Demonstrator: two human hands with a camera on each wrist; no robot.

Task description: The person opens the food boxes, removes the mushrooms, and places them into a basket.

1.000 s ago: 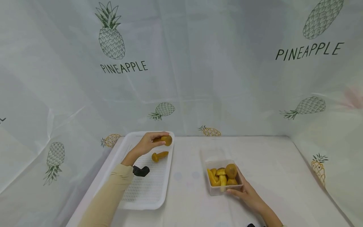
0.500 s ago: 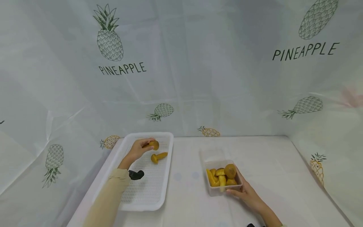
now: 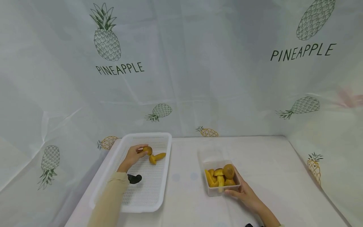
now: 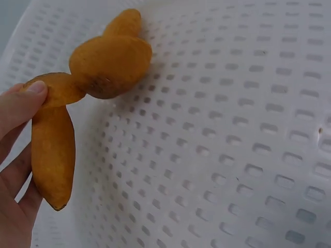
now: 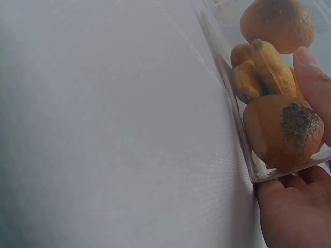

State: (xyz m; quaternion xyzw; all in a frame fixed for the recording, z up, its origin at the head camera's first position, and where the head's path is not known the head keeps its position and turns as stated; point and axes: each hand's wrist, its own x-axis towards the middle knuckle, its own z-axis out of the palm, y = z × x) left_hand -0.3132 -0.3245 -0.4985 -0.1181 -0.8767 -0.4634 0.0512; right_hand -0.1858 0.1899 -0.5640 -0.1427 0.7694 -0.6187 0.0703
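Observation:
My left hand [image 3: 134, 156] pinches a yellow-brown mushroom [image 3: 147, 150] over the far part of a white perforated basket [image 3: 141, 198]. In the left wrist view the thumb presses on the cap of this held mushroom [image 4: 53, 155], and its stem points down. A second mushroom [image 4: 111, 64] lies in the basket, its cap overlapping the held one's cap there. My right hand [image 3: 246, 194] grips the near right corner of a clear plastic box [image 3: 214, 191]. Several mushrooms [image 5: 282, 132] fill the box, one with a dark patch on its cap.
The basket stands at the left of a white-covered table [image 3: 187, 208], the box right of the middle. A pale curtain [image 3: 198, 78] printed with pineapples hangs behind and beside the table. A black device [image 3: 134, 179] shows at the left wrist.
My left hand has moved left and nearer with the mushroom, from the basket's far right rim to beside the lying mushroom. The right hand keeps its grip on the box.

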